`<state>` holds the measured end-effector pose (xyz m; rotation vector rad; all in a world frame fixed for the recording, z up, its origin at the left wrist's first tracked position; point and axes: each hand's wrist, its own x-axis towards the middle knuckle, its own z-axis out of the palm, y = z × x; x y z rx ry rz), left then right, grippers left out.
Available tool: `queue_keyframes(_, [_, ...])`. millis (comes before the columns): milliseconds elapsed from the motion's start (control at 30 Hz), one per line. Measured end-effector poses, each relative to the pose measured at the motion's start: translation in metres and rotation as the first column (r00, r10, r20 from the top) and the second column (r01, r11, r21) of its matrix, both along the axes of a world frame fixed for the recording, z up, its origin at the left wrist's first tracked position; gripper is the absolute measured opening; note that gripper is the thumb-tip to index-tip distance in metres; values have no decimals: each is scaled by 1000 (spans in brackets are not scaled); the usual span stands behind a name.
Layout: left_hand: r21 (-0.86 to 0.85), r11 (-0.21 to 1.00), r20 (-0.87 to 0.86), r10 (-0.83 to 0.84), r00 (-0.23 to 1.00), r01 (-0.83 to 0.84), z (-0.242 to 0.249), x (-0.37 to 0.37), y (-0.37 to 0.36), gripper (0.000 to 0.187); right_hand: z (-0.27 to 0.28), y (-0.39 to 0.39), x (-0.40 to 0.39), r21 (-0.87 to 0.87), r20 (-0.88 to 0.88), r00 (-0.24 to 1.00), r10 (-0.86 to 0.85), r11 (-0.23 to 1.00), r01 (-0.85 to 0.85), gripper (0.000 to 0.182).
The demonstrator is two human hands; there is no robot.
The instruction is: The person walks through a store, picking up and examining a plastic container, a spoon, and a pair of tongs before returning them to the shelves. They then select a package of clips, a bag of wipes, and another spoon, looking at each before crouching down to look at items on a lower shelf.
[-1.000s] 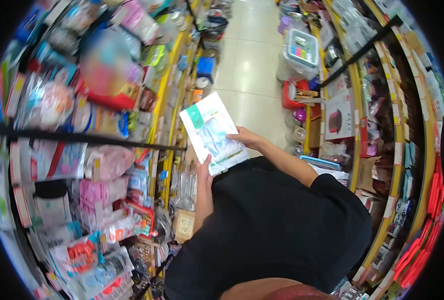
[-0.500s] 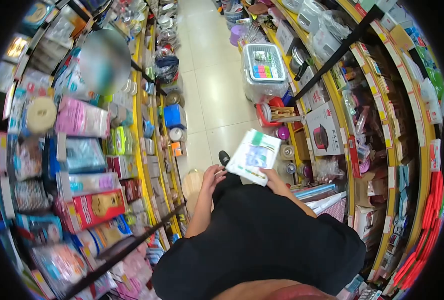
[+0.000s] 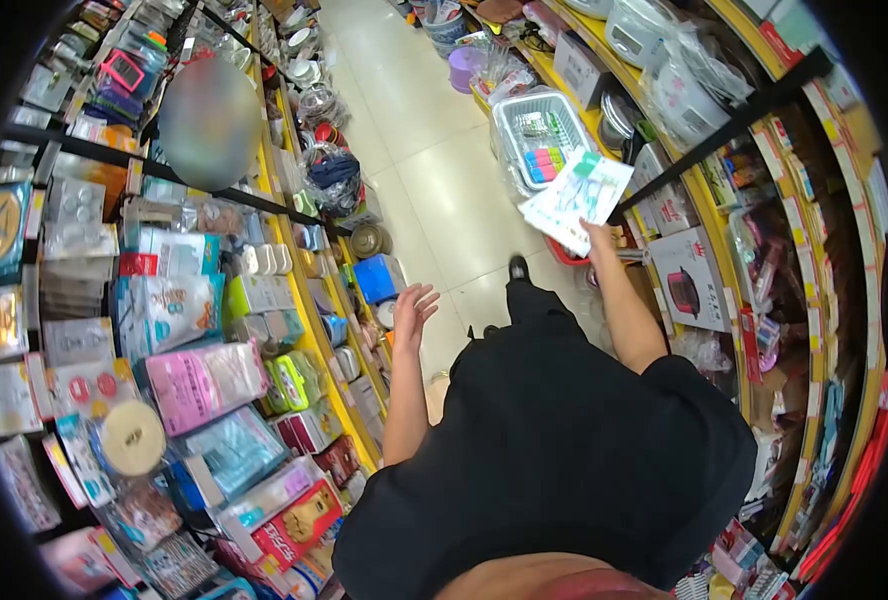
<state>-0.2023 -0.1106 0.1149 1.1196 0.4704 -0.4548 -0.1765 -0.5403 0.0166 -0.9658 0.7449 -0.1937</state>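
My right hand [image 3: 598,240] grips the lower edge of a flat white package with green printing [image 3: 582,192], held out at arm's length to the right. In this view the package overlaps the front corner of a white plastic basket [image 3: 505,132] with small packs of pink, blue and green things inside. My left hand [image 3: 415,314] is open and holds nothing, its fingers spread. It is raised over the aisle, near a blue box [image 3: 377,277] beside the left shelf.
Packed shelves line both sides of a narrow tiled aisle [image 3: 454,205]. On the left are a pink package [image 3: 206,386] and a red box [image 3: 299,525]. A boxed pot [image 3: 692,280] stands on the right shelf. Black bars cross both shelf fronts. My shoe [image 3: 519,268] is on the floor.
I have moved forward along the aisle. My right hand has carried the package forward and right, from in front of my body to over the basket. My left hand has spread its fingers.
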Motion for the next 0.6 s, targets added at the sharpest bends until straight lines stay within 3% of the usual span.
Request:
queue_keyframes(167, [52,993,-99,106,989,-102,-26,57,5,29,-11,-50,142,108,100,995,19,994,-30,37])
queue_keyframes(267, [102,976,-179,207,962,-192,-36,79,-1,28,-89,-79,208,421,19,1000,19,907,-25,39])
queue_keyframes(367, [157,965,-265,246,932,-210,-36,113,-15,28,-187,-75,227,472,-224,975,5,875,103,37])
queue_keyframes(467, [218,959,-285,240,928,-182,-27,137,-22,30,-181,-42,209,675,-291,956,-15,706,217,34])
queue_keyframes(600, [264,958,-350,200,915,-109,-16,192,-51,28,-196,-27,204,627,-304,953,-16,749,212,34])
